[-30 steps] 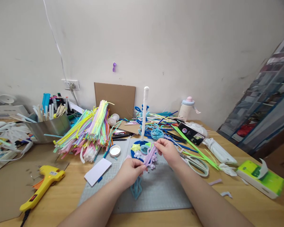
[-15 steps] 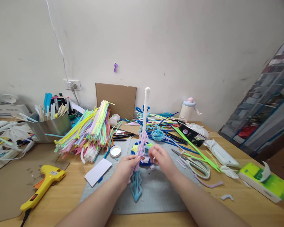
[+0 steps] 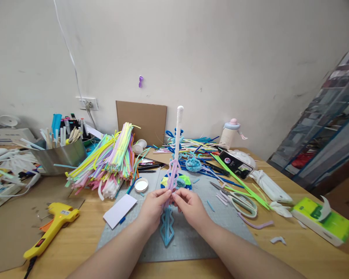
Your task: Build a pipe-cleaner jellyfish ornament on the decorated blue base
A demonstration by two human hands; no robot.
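Observation:
A wand-like pipe cleaner piece runs through the middle of the view, with a white wrapped stick (image 3: 178, 131) on top, a lilac zigzag section (image 3: 172, 174) at the middle and a blue zigzag tip (image 3: 166, 228) at the bottom. My left hand (image 3: 157, 205) is closed around its lilac part, thumb and forefinger pinching. My right hand (image 3: 189, 203) pinches the same lilac part from the right, its fingertips close to the left thumb. Behind the hands is a round blue, yellow and green fuzzy piece (image 3: 184, 181), partly covered.
A grey cutting mat (image 3: 192, 248) lies under the hands. Scissors (image 3: 242, 204), a phone (image 3: 235, 164) and green pipe cleaners are to the right. On the left are a yellow glue gun (image 3: 50, 228), a white card (image 3: 120, 211) and a large pipe cleaner bundle (image 3: 116, 159).
My right hand has moved left and down, from beside the piece onto its lilac part, with the fingers now pinched. My left hand keeps its hold.

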